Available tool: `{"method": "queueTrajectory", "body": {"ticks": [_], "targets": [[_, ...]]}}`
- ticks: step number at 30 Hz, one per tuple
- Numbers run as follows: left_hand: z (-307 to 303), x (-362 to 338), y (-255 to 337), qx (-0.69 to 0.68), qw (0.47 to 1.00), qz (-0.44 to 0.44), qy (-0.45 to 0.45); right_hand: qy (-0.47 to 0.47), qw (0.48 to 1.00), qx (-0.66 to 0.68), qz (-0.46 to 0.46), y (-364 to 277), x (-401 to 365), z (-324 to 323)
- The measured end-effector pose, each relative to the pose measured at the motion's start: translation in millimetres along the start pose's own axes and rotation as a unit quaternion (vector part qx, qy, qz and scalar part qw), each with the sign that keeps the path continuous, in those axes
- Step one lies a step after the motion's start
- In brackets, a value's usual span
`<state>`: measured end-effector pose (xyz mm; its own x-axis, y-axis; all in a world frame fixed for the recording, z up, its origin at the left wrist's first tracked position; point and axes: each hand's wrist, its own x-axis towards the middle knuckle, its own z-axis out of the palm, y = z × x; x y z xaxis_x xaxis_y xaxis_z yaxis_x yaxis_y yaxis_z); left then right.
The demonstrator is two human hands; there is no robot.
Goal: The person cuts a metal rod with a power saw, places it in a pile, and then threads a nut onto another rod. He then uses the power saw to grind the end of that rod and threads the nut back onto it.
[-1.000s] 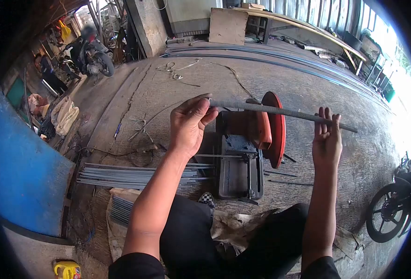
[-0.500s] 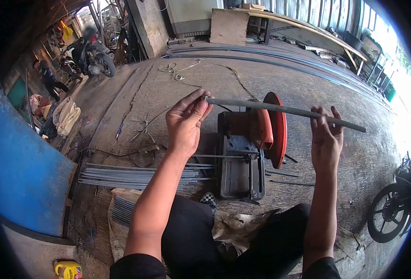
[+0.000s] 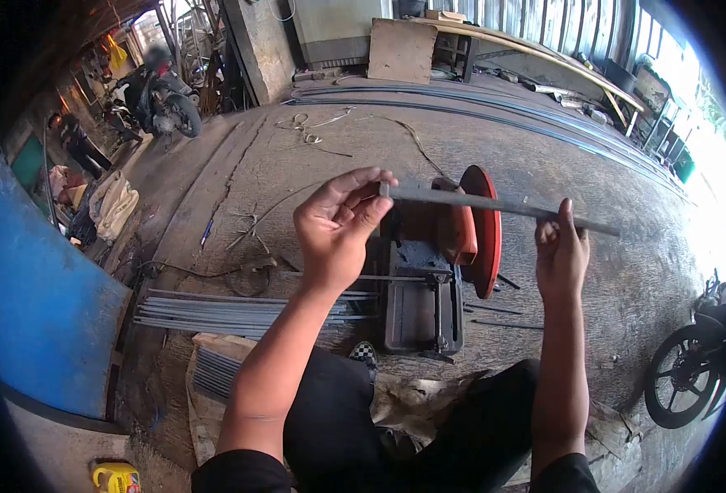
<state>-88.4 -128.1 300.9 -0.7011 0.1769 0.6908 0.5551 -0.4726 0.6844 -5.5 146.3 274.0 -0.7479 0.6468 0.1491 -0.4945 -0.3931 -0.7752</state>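
A long grey metal rod (image 3: 470,200) is held up in front of me, sloping slightly down to the right. My left hand (image 3: 338,218) pinches its left end between thumb and fingers. Near the other end, my right hand (image 3: 562,251) grips the rod, and its tip sticks out past the fingers. Behind and below the rod stands a cut-off machine with a red guard (image 3: 485,255) and a dark base (image 3: 423,316). The rod hides part of the machine's motor.
Long grey rods (image 3: 207,312) lie on the floor left of the machine, with shorter rods (image 3: 215,376) on a sack below. A motorcycle wheel (image 3: 685,375) is at right, a blue panel (image 3: 42,287) at left. A person (image 3: 79,144) stands far left.
The rod's left end and my left hand have moved right and slightly down. My right hand has shifted left and down with its end. The distant person is more upright.
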Motion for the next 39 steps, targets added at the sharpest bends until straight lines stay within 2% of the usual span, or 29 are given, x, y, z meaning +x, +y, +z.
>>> {"method": "queueTrajectory", "body": {"ticks": [2,3,4,6,7,10,11,12,14,16,18,19,20,22,23,24,26,30,32,33,35,36,38,39], "targets": [[7.7,-3.0,4.1,0.019,1.0,0.006,-0.007,-0.039,0.993,0.114,0.016,9.0,3.6,-7.2],[10.0,-4.6,4.6,0.029,0.999,0.028,-0.011,-0.049,0.979,0.182,0.07,-8.9,-14.2,23.0],[11.5,-5.1,6.4,0.039,0.998,0.052,-0.016,-0.05,0.98,0.181,0.07,-6.3,-11.6,19.2],[13.7,-5.7,11.3,0.024,0.998,0.058,-0.014,-0.034,0.995,0.092,0.022,4.2,1.5,0.9],[15.3,-6.5,11.1,0.031,0.996,0.076,-0.029,0.006,0.997,0.047,0.055,4.0,8.1,-4.2],[20.8,-10.3,11.9,0.045,0.994,0.085,-0.043,0.02,0.991,0.109,0.07,7.1,1.3,6.7],[21.7,-10.8,11.2,0.05,0.994,0.086,-0.043,-0.042,0.979,0.177,0.096,-0.8,-9.6,19.2],[21.8,-11.8,11.0,0.054,0.994,0.087,-0.043,-0.042,0.979,0.175,0.096,2.1,-7.8,15.5],[21.1,-12.5,11.4,0.046,0.994,0.087,-0.045,-0.039,0.992,0.117,0.038,14.0,5.0,-3.0],[20.4,-12.3,10.8,0.038,0.994,0.09,-0.046,-0.029,0.994,0.083,0.063,15.9,11.5,-12.7],[19.1,-14.2,9.2,0.065,0.99,0.094,-0.078,-0.044,0.991,0.108,0.059,19.0,10.6,-15.8],[18.4,-14.4,9.9,0.064,0.991,0.093,-0.078,-0.033,0.981,0.171,0.084,0.2,-13.1,24.2],[17.7,-13.6,11.2,0.068,0.991,0.09,-0.072,-0.033,0.981,0.17,0.084,3.0,-11.5,19.3],[17.0,-13.1,11.8,0.072,0.991,0.089,-0.064,-0.026,0.996,0.08,0.027,13.4,2.0,-3.6],[17.0,-13.1,11.3,0.06,0.992,0.088,-0.065,-0.026,0.995,0.044,0.081,12.7,15.6,-19.2],[17.1,-13.8,10.8,0.048,0.993,0.085,-0.065,-0.027,0.995,0.042,0.082,11.7,11.5,-13.3],[19.0,-14.3,10.8,0.047,0.994,0.083,-0.059,-0.069,0.984,0.154,0.055,10.0,-2.1,1.7],[16.9,-13.7,12.5,0.042,0.995,0.074,-0.047,-0.088,0.992,0.088,-0.013,3.4,-1.3,1.1],[17.1,-13.9,12.5,0.047,0.995,0.073,-0.049,0.096,0.993,-0.041,0.047,-7.7,-7.0,18.1],[17.2,-14.1,12.4,0.053,0.995,0.071,-0.054,0.098,0.993,-0.041,0.047,-5.5,-5.9,14.0],[14.6,-13.0,10.8,0.057,0.995,0.07,-0.052,-0.118,0.988,0.1,-0.007,0.8,-3.7,1.1],[13.9,-12.0,9.9,0.062,0.994,0.071,-0.051,-0.116,0.988,0.101,-0.008,1.0,-3.3,0.3],[14.7,-13.4,8.5,0.056,0.995,0.068,-0.056,-0.004,0.998,0.039,0.045,0.4,-0.4,1.3],[15.1,-14.4,8.2,0.05,0.995,0.064,-0.06,-0.003,0.998,0.039,0.045,-0.2,-4.2,6.1]]}}
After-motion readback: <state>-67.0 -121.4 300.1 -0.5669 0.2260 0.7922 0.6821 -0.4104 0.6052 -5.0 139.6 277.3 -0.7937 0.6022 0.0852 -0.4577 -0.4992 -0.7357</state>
